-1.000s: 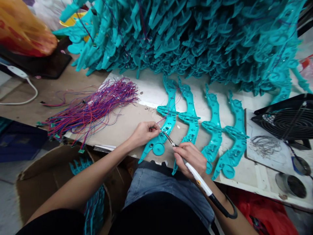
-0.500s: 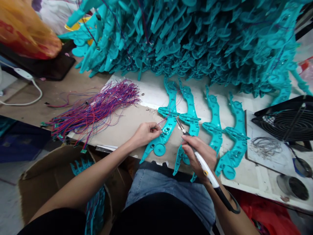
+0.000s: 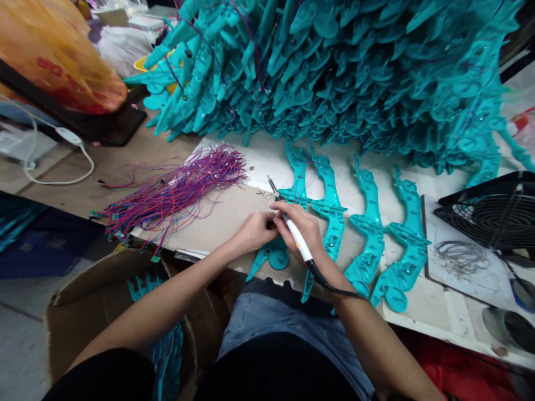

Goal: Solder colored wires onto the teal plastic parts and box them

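Four teal plastic pieces (image 3: 370, 192): lying side by side in a row, their lower ends toward the near edge of the worktop (image 3: 234, 209).
Leftmost piece (image 3: 278, 258): lying under both hands, which are hiding its middle; its disc and pointed end are showing by the near edge.
Right hand (image 3: 301, 225): gripping a soldering iron (image 3: 297, 236) in closed fingers, the metal tip pointing toward the far edge.
Left hand (image 3: 254, 231): bending its fingers over the leftmost piece, just beside the right hand; cannot tell whether the fingertips are pinching anything.
Wire bundle (image 3: 179, 192): spreading, red and purple, toward the near left corner.
Heap (image 3: 334, 83): towering, all teal pieces, along the far edge.
Fan (image 3: 493, 214): standing toward the right edge.
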`<state>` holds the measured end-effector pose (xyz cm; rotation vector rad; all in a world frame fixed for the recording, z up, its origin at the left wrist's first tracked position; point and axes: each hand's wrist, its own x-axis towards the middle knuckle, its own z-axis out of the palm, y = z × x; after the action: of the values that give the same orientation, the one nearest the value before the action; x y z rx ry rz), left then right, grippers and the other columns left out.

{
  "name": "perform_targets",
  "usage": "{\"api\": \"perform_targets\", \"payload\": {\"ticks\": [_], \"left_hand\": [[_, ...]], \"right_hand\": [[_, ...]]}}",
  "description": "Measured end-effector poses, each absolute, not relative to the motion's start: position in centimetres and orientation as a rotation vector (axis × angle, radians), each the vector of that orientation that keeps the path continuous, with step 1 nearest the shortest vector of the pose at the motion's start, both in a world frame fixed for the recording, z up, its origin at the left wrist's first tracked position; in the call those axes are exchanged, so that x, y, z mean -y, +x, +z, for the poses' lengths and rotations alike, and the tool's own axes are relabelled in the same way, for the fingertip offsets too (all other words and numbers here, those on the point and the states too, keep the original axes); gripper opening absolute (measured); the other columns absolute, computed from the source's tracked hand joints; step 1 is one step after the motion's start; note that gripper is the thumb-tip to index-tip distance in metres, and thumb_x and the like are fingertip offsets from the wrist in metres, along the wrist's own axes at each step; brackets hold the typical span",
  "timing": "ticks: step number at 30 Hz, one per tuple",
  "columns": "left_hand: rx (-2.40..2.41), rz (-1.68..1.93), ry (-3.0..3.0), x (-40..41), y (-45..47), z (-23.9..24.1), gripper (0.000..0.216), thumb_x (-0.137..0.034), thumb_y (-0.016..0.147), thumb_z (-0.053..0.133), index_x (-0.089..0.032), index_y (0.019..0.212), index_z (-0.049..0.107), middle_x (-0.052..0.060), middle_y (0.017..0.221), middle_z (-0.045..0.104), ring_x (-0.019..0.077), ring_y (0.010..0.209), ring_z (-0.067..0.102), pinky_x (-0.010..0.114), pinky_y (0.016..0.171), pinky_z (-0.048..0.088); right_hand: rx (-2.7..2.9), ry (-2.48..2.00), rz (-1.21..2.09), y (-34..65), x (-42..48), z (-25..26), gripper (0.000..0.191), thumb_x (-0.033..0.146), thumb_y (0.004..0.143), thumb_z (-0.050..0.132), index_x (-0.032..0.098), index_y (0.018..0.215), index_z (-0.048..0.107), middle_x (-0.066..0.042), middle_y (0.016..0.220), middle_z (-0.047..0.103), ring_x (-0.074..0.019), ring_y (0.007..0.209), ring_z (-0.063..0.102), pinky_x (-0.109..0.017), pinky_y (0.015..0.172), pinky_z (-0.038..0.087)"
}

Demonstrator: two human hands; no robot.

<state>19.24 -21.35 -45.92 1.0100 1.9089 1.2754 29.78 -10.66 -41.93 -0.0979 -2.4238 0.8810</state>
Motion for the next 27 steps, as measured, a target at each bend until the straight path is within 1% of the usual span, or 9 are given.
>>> {"api": "perform_targets", "payload": {"ticks": [5, 8, 10, 13, 17, 20, 22, 24, 27], "left_hand": [[-1.646, 1.474, 0.819, 21.1, 19.0, -45.0, 0.018, -0.029, 0.071, 0.065, -0.014, 0.082, 0.063, -0.001, 0.069, 0.058, 0.0097, 0.062, 0.048, 0.022, 0.058, 0.038], [-1.518, 1.532, 0.638, 20.7, 19.1, -44.4, 0.023, -0.034, 0.068, 0.071, -0.013, 0.076, 0.064, -0.001, 0.065, 0.058, 0.0084, 0.057, 0.046, 0.021, 0.052, 0.035], [-1.509, 1.534, 0.537, 20.3, 19.4, -44.3, 0.024, -0.035, 0.066, 0.074, -0.013, 0.072, 0.064, -0.002, 0.061, 0.057, 0.008, 0.054, 0.045, 0.021, 0.05, 0.034], [-1.514, 1.524, 0.484, 19.9, 19.7, -44.5, 0.026, -0.036, 0.064, 0.076, -0.014, 0.071, 0.065, -0.002, 0.061, 0.059, 0.0076, 0.054, 0.045, 0.021, 0.05, 0.034], [-1.573, 1.485, 0.471, 20.0, 19.8, -44.8, 0.026, -0.035, 0.064, 0.076, -0.013, 0.071, 0.065, -0.001, 0.062, 0.06, 0.0071, 0.054, 0.046, 0.019, 0.049, 0.033], [-1.655, 1.451, 0.48, 20.5, 19.7, -44.8, 0.028, -0.038, 0.064, 0.075, -0.014, 0.072, 0.065, -0.001, 0.06, 0.059, 0.0078, 0.052, 0.045, 0.02, 0.046, 0.032], [-1.694, 1.433, 0.513, 20.8, 19.7, -44.9, 0.027, -0.039, 0.065, 0.074, -0.015, 0.072, 0.065, -0.001, 0.06, 0.06, 0.0082, 0.053, 0.046, 0.02, 0.046, 0.033], [-1.704, 1.439, 0.557, 21.1, 19.6, -45.1, 0.026, -0.038, 0.066, 0.074, -0.014, 0.072, 0.066, 0.0, 0.063, 0.061, 0.0088, 0.056, 0.049, 0.021, 0.05, 0.037], [-1.701, 1.452, 0.599, 21.4, 19.5, -45.5, 0.025, -0.038, 0.068, 0.073, -0.014, 0.074, 0.066, 0.001, 0.068, 0.064, 0.01, 0.061, 0.053, 0.021, 0.056, 0.042]], "right_hand": [[2.403, -0.24, 0.884, 30.6, 9.4, -42.7, 0.026, 0.018, 0.088, 0.055, 0.024, 0.113, 0.062, -0.004, 0.106, 0.069, -0.0171, 0.094, 0.066, -0.033, 0.088, 0.052], [2.388, -0.293, 0.921, 31.4, 8.9, -42.8, 0.025, 0.019, 0.088, 0.057, 0.024, 0.112, 0.063, -0.003, 0.104, 0.07, -0.017, 0.094, 0.066, -0.033, 0.091, 0.051], [2.376, -0.329, 0.914, 32.0, 8.7, -42.7, 0.023, 0.023, 0.089, 0.058, 0.024, 0.111, 0.064, -0.003, 0.103, 0.07, -0.0175, 0.094, 0.066, -0.033, 0.091, 0.051], [2.325, -0.435, 0.848, 33.7, 8.5, -42.2, 0.024, 0.029, 0.091, 0.057, 0.023, 0.113, 0.065, -0.004, 0.101, 0.071, -0.0184, 0.092, 0.066, -0.033, 0.086, 0.052], [2.251, -0.493, 0.795, 36.6, 8.5, -41.5, 0.027, 0.029, 0.092, 0.056, 0.023, 0.116, 0.066, -0.006, 0.099, 0.072, -0.0189, 0.086, 0.067, -0.035, 0.082, 0.054], [2.222, -0.485, 0.831, 38.2, 8.9, -41.2, 0.019, 0.026, 0.089, 0.06, 0.022, 0.104, 0.07, -0.006, 0.094, 0.073, -0.0204, 0.085, 0.068, -0.034, 0.077, 0.055], [2.192, -0.489, 0.876, 38.7, 9.4, -41.0, 0.013, 0.023, 0.086, 0.063, 0.022, 0.095, 0.072, -0.005, 0.087, 0.073, -0.0197, 0.081, 0.069, -0.032, 0.071, 0.056], [2.163, -0.486, 0.916, 38.8, 9.8, -40.9, 0.011, 0.019, 0.086, 0.062, 0.021, 0.091, 0.072, -0.004, 0.082, 0.073, -0.0179, 0.075, 0.068, -0.03, 0.067, 0.056], [2.191, -0.455, 0.947, 38.8, 10.3, -40.9, 0.013, 0.016, 0.086, 0.06, 0.021, 0.089, 0.072, -0.004, 0.08, 0.073, -0.0169, 0.072, 0.068, -0.029, 0.066, 0.056]]}}
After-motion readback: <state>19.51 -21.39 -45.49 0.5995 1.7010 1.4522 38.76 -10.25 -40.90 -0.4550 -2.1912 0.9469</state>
